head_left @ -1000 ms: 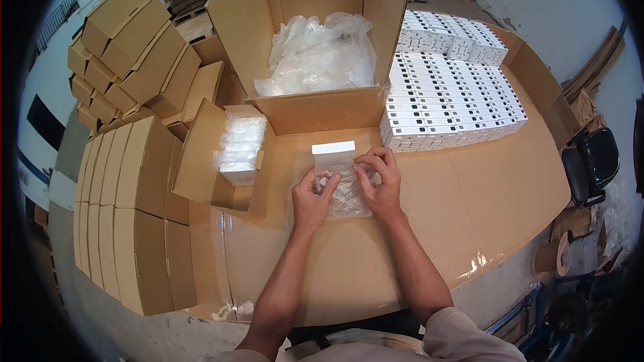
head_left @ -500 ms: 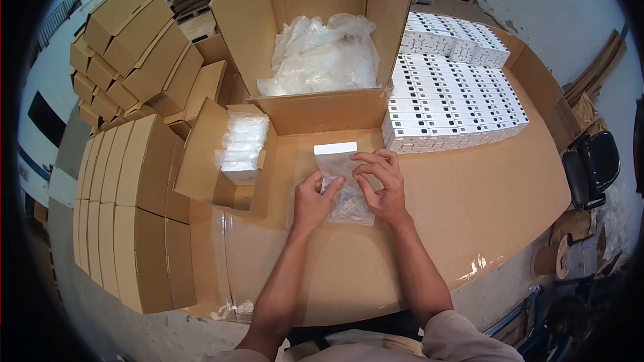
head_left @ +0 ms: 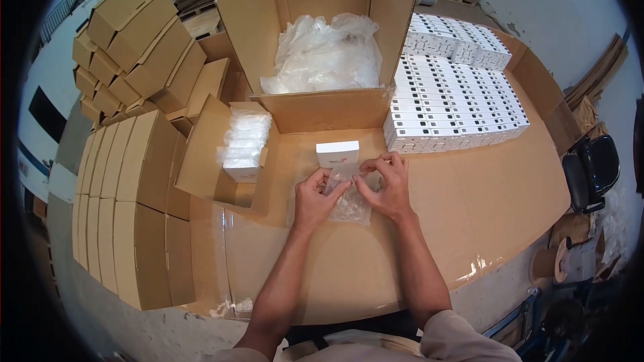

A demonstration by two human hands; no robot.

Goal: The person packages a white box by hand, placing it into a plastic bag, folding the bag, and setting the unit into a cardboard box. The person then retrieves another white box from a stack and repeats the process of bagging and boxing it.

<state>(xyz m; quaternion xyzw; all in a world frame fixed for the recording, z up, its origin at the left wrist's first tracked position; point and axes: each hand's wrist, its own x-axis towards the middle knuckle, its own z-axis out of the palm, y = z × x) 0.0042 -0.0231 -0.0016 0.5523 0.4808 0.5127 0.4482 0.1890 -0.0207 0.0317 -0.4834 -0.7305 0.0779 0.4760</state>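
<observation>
A clear plastic bag [head_left: 351, 210] lies crumpled on the cardboard table surface between my hands. My left hand [head_left: 314, 202] is closed, thumb and fingers pinching the bag's left edge. From the other side my right hand [head_left: 391, 191] pinches the bag near its upper edge, with thumb and index finger close together and the other fingers curled. Just beyond the fingertips is a small white box [head_left: 337, 153] with a red mark, its lower part overlapped by the plastic and my hands.
An open carton [head_left: 322, 112] of loose plastic bags [head_left: 325, 53] stands ahead. Left of my hands, a smaller open box [head_left: 196, 167] holds several wrapped white boxes [head_left: 243, 151]. Brown cartons [head_left: 137, 228] are stacked at left; rows of white boxes [head_left: 456, 104] fill the right back.
My right hand has lowered slightly, its fingers drawing closer to the bag and the left hand. More of the white box's front, with its red mark, now shows.
</observation>
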